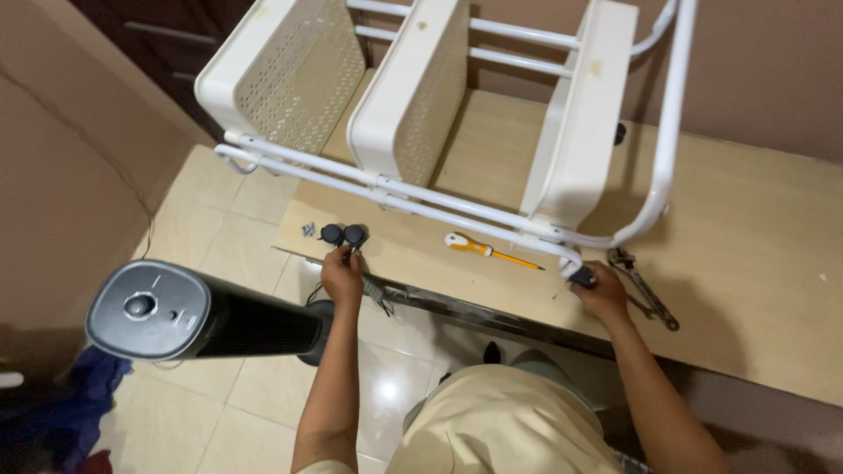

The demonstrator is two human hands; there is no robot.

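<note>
A: What's the room like?

B: A pale wooden tabletop (755, 263) against a pinkish wall, cream floor tiles below. A white rack (421, 189) lies on its side on the tabletop; take that as the marker.

A: Count things for me.

B: The rack has three perforated baskets. Two black casters (343, 234) sit just in front of the rack's left end, a few screws (308, 229) beside them. One orange screwdriver (488, 250) lies in front of the rack's middle, one wrench (645, 290) off its right end. One dark tower fan (202, 313) stands on the floor, left of the rack.

A: And the hands?

B: Both arms reach forward. The left hand (342, 274) pinches narrow at the casters. The right hand (601, 292) is closed on a third caster (581, 277) at the rack's right leg end.
</note>
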